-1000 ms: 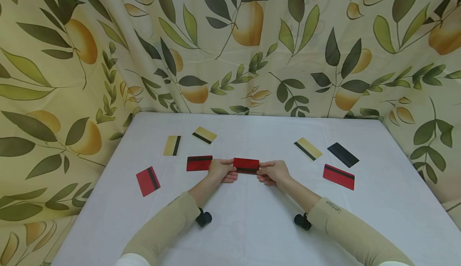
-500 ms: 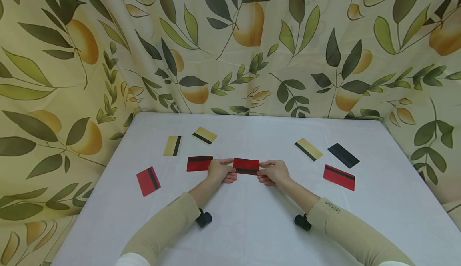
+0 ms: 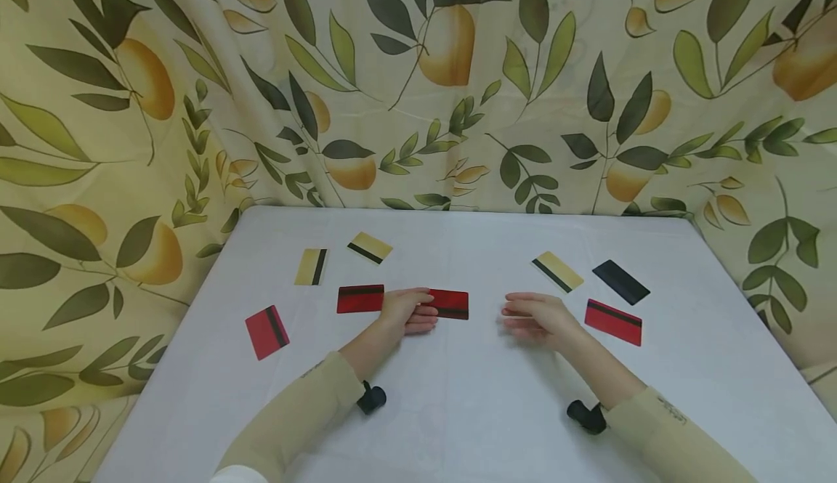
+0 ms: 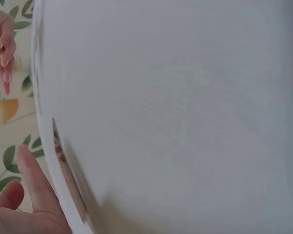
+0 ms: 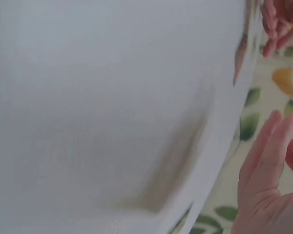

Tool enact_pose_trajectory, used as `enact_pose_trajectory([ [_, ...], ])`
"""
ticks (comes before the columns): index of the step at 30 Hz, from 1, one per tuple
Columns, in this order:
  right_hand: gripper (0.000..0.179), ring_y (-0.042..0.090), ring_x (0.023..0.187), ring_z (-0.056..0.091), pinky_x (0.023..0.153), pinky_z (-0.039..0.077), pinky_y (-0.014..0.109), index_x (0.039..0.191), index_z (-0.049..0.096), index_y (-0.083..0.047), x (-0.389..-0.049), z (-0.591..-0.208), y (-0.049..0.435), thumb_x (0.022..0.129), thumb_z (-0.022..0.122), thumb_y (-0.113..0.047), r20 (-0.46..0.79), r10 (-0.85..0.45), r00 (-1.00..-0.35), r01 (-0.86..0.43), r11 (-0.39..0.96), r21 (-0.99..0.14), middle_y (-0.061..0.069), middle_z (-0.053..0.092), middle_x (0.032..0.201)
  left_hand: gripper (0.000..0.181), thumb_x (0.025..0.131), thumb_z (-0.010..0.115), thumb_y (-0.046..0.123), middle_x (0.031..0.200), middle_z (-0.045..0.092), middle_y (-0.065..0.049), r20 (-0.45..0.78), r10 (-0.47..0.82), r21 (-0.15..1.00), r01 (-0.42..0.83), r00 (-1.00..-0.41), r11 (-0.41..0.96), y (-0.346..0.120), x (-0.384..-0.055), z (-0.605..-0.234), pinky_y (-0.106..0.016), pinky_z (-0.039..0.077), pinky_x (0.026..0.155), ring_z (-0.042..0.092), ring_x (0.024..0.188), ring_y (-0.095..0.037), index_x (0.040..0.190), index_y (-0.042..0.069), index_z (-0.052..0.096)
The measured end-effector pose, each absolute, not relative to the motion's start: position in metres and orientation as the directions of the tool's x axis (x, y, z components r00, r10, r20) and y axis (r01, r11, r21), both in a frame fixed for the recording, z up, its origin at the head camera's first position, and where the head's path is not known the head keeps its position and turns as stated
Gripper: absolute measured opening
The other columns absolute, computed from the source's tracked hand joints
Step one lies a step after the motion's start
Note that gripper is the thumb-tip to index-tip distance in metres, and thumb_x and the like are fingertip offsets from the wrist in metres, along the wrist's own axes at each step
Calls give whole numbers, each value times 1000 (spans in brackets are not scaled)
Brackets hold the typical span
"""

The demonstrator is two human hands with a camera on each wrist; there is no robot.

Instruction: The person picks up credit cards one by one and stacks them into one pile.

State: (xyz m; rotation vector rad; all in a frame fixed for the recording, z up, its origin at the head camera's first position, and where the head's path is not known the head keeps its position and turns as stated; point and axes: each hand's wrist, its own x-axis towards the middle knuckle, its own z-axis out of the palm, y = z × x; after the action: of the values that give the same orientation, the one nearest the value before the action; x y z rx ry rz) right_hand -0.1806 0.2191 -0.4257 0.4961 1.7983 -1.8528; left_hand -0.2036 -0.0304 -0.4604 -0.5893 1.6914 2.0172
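Fingers on your left hand (image 3: 400, 311) extend, thumb apart, over the left end of the middle red card (image 3: 454, 307) on the table (image 3: 451, 410); contact is unclear. Your right hand (image 3: 544, 316) extends relaxed fingers, clear of it.

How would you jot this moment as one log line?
left hand: over middle red card, contact unclear | right hand: apart from it, holding nothing | other cards: spread on white table
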Motion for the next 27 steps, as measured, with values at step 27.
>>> enact_pose_trajectory([
  [27, 22, 17, 88, 66, 78, 54, 34, 92, 69, -29, -147, -419, 395, 96, 48, -24, -499, -206, -842, 540, -304, -785, -6, 67, 93, 27, 79, 69, 23, 87, 69, -14, -586, 364, 738, -662, -724, -128, 114, -215, -452, -41, 55, 75, 68, 81, -27, 103, 12, 62],
])
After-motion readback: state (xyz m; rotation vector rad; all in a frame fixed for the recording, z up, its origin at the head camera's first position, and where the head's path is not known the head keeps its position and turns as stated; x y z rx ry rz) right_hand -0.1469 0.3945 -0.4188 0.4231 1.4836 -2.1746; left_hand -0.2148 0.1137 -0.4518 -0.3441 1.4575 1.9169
